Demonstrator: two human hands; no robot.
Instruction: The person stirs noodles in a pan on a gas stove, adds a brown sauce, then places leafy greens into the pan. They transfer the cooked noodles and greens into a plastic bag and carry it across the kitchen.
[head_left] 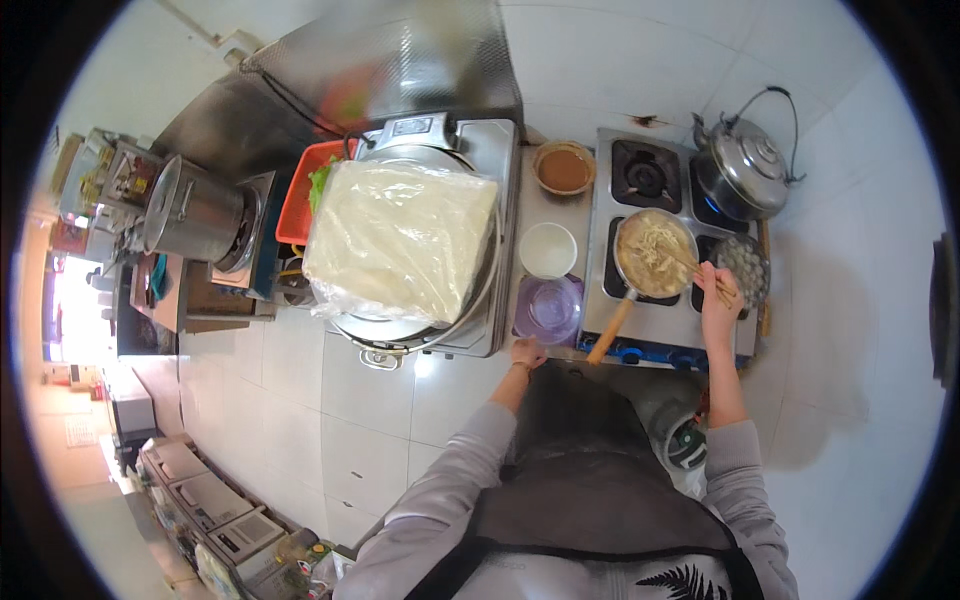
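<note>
Wooden chopsticks (690,265) are gripped in my right hand (718,290), their tips down in a mass of noodles (655,243). The noodles lie in a round saucepan (622,262) on the front left burner, its wooden handle pointing toward me. My left hand (528,352) rests curled at the counter's front edge, with nothing seen in it. Just beyond that hand sits a clear purple-tinted bowl (549,308). Behind it stand a white bowl (547,250) and a bowl of brown sauce (564,169).
A pan of round pale pieces (738,268) sits on the front right burner, with a metal kettle (745,165) behind. Left of the bowls, a plastic-wrapped pale slab (400,240) covers a round cooker. An orange basket (303,195) and a tall pot (192,210) stand farther left.
</note>
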